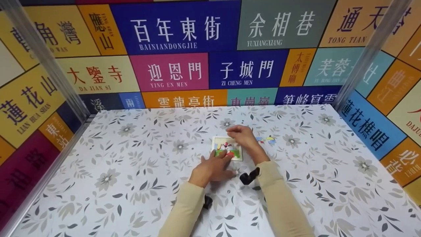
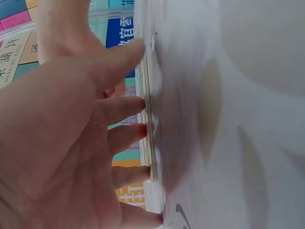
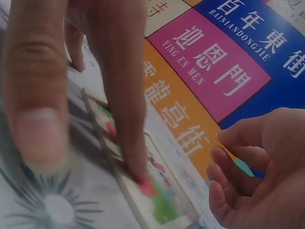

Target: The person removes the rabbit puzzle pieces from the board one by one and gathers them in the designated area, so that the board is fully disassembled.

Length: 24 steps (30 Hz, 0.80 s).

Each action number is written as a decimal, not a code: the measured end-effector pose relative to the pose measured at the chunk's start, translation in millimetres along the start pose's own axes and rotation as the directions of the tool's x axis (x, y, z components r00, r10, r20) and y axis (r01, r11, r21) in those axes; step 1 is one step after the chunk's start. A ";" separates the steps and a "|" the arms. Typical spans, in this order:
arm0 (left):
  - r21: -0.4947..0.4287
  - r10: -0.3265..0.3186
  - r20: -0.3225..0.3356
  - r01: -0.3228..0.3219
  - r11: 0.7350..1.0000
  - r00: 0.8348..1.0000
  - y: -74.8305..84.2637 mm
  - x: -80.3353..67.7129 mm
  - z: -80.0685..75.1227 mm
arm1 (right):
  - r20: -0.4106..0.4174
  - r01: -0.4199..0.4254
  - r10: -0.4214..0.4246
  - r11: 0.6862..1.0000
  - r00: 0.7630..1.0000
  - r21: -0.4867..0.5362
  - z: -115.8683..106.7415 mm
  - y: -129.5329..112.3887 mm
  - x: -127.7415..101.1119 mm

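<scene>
Three walls of coloured, lettered panels [image 1: 174, 26] stand round the workspace, with two clear posts [image 1: 47, 59] at the corners. Below them spreads one white table [image 1: 98, 204] with a grey leaf-and-flower pattern. Two beige sleeves [image 1: 286, 200] reach in over it, ending in two bare hands. The left hand [image 1: 215, 166] is spread, fingers extended, several tips resting on one picture board [image 1: 223, 143] that lies flat under them. The right hand [image 1: 245, 136] is just above the board's upper right corner, fingers curled in, thumb and fingertips close; whether something small sits between them cannot be told. Two black devices [image 1: 249, 176] sit at the wrists. Loose colourful pieces [image 1: 271, 140] lie right of the right hand, too blurred to count.
</scene>
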<state>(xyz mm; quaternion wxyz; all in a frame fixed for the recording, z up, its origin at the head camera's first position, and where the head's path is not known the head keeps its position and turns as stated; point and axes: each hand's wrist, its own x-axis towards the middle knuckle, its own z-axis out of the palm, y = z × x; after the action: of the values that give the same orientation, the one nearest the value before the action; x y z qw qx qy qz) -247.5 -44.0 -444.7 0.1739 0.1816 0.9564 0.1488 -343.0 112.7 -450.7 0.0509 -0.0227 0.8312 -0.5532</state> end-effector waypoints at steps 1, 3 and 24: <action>0.002 -0.001 0.002 0.001 1.000 1.000 0.1 0.3 0.8 | 0.017 0.021 -0.020 1.000 1.000 -0.021 2.0 2.6 0.2; -0.004 -0.002 0.007 0.002 1.000 1.000 0.5 0.4 1.6 | 0.048 0.058 -0.055 0.997 0.997 -0.060 5.3 8.7 1.0; 0.026 -0.040 0.009 0.039 0.999 0.999 5.9 3.9 -0.3 | 0.254 0.147 -0.104 0.976 0.962 -0.159 5.0 23.7 1.4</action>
<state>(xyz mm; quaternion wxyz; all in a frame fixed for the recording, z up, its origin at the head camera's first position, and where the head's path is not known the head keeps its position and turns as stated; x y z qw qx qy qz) -249.3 -37.2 -443.4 0.1789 0.1656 0.9608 0.1322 -343.4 117.2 -474.5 0.1152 -0.1479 0.8611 -0.4726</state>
